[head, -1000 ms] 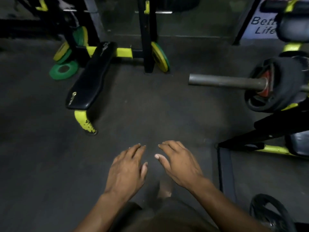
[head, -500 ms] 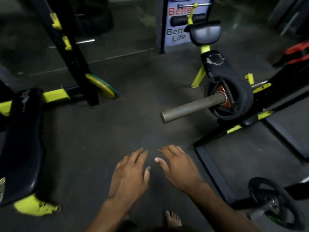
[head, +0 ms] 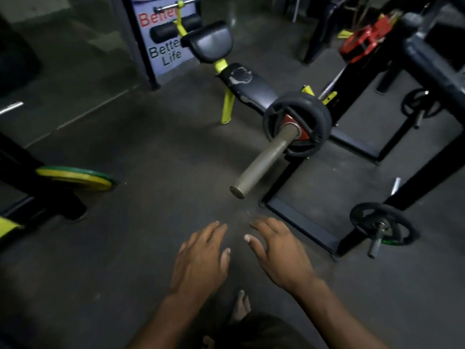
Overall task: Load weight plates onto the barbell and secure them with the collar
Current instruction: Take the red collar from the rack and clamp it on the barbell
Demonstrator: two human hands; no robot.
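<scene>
Both hands are empty. The left hand (head: 201,258) and right hand (head: 281,255) hang palm-down at lower centre of the frame, fingers (head: 259,226) spread and released, grasping nothing and touching nothing.

The barbell sleeve (head: 266,159) lies above and slightly right of the hands, well apart from them. Its long axis runs diagonally, from the free end near frame centre up and to the right, where a dark weight plate (head: 319,122) is already seated with a red plate (head: 303,133) showing at its hub. No collar can be made out on the sleeve.

The right hand is the nearer to the free end. A spare dark plate (head: 385,222) sits on a storage peg at lower right, also on the right hand's side. A green-and-yellow plate (head: 75,177) hangs at middle left, farther off.

Judgement: loading is partly done. The next plate must be fetched, then slid on along the sleeve's diagonal from its open end.
</scene>
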